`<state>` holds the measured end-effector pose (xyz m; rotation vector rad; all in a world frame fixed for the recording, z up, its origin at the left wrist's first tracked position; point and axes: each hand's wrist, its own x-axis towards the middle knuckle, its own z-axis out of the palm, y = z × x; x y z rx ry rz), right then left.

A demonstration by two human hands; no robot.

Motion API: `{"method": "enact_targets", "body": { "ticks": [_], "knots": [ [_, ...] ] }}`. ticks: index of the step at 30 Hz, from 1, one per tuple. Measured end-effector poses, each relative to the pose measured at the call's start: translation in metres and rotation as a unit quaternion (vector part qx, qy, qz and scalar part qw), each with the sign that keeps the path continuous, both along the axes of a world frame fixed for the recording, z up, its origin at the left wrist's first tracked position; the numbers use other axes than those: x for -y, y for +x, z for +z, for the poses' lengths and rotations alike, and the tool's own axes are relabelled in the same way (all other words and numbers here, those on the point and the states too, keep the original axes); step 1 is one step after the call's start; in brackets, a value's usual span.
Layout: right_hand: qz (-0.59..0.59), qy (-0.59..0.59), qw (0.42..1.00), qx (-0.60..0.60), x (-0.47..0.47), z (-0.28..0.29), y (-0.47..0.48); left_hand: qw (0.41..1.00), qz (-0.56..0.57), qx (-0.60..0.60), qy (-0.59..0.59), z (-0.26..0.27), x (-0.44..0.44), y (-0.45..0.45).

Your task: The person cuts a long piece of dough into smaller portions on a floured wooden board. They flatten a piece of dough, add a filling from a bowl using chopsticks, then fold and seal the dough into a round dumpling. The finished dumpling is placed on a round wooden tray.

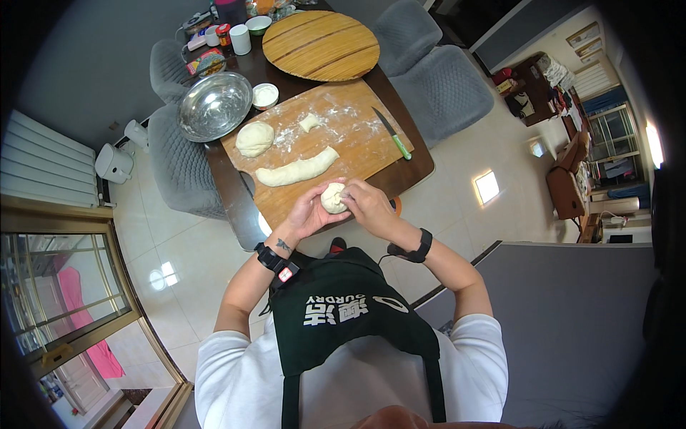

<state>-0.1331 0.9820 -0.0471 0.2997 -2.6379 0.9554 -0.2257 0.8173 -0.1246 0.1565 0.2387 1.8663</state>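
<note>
A small ball of dough (333,198) rests in my left hand (308,213), cupped beneath it. With thumb and fingers my right hand (371,208) pinches the gathered folds on the ball's right side. Both hands are over the near edge of a floured wooden cutting board (343,126). Just beyond them lies a thick log of dough (297,170). Farther back on the board are a round lump of dough (255,139) at the left and a small cut piece of dough (309,123). A knife with a green handle (401,146) lies at the board's right side.
Left of the board stands a steel mixing bowl (215,107), beside a small bowl of flour (265,96). A round woven tray (321,45) covers the table's far part, near a white cup (240,39) and a red-lidded jar (224,37). Grey chairs (437,91) flank the dark table.
</note>
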Motion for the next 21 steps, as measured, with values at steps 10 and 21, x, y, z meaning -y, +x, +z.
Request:
{"method": "enact_targets", "body": {
  "ticks": [10, 21],
  "knots": [
    [-0.059, -0.096, 0.993, 0.028, 0.010, 0.005, 0.003, 0.985, 0.156, -0.067, -0.030, 0.007, -0.017, 0.015],
    [-0.115, -0.074, 0.989, 0.058, 0.007, 0.010, 0.004, 0.988, 0.109, -0.091, -0.053, 0.020, -0.009, 0.012]
  ]
}}
